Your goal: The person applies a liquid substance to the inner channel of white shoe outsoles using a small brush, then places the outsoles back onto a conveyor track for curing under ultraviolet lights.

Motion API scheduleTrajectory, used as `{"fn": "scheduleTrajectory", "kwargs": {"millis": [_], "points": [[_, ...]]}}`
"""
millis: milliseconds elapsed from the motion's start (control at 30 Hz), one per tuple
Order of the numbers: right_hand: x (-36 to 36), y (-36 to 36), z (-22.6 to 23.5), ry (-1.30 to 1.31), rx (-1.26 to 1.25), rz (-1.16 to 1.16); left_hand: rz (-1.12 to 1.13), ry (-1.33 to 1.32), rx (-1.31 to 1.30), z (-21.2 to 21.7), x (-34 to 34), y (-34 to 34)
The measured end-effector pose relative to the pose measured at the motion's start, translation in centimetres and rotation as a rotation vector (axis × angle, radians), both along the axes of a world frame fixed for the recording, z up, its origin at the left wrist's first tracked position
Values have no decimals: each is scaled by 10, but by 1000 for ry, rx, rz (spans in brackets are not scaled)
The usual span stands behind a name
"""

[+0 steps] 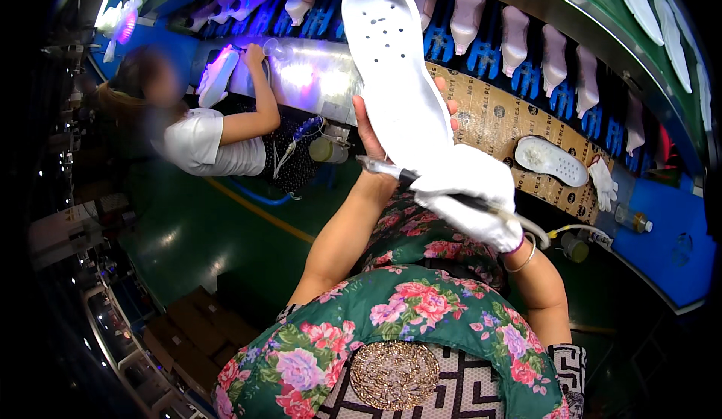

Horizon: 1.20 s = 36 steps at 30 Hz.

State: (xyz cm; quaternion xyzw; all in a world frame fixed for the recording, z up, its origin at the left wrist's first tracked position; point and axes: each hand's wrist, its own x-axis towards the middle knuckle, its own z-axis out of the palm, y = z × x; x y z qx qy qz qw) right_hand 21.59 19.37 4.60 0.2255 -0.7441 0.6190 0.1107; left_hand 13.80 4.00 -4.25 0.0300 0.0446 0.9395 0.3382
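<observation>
My left hand (374,135) is bare and holds a long white shoe sole (395,73) upright by its lower end, fingers wrapped behind it. Small holes dot the sole's upper part. My right hand (470,197) wears a white glove and grips a thin pen-like applicator tool (383,168), its tip pointing left at the base of the sole. A pale hose (538,231) runs from the tool toward the right. Both forearms rise from my floral-patterned lap.
A brown cardboard-covered bench (496,122) curves ahead, with another white sole (550,161) and a spare white glove (604,186) on it. Pale shoe lasts stand on a blue conveyor rack (526,73) behind. A co-worker in a white shirt (203,142) works at the left. Cardboard boxes (188,336) sit on the green floor.
</observation>
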Motion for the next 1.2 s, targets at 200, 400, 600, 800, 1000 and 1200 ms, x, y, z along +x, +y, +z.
{"fn": "scheduleTrajectory", "kwargs": {"millis": [200, 400, 600, 800, 1000, 1200], "points": [[5, -11, -12, 211, 214, -66, 50, 31, -20, 20, -4, -5], [7, -6, -4, -260, -71, -68, -38, 63, -52, 22, -18, -18], [16, -21, -5, -56, 16, 72, -195, 122, -41, 19, -37, -23], [5, -19, -3, -189, -77, -104, -319, 142, -25, 25, -43, -25], [14, -30, -14, 174, 155, 33, -382, 77, -170, 32, -49, -31], [4, -21, -5, 49, 72, 0, -406, 149, -397, 32, -51, -36]]}}
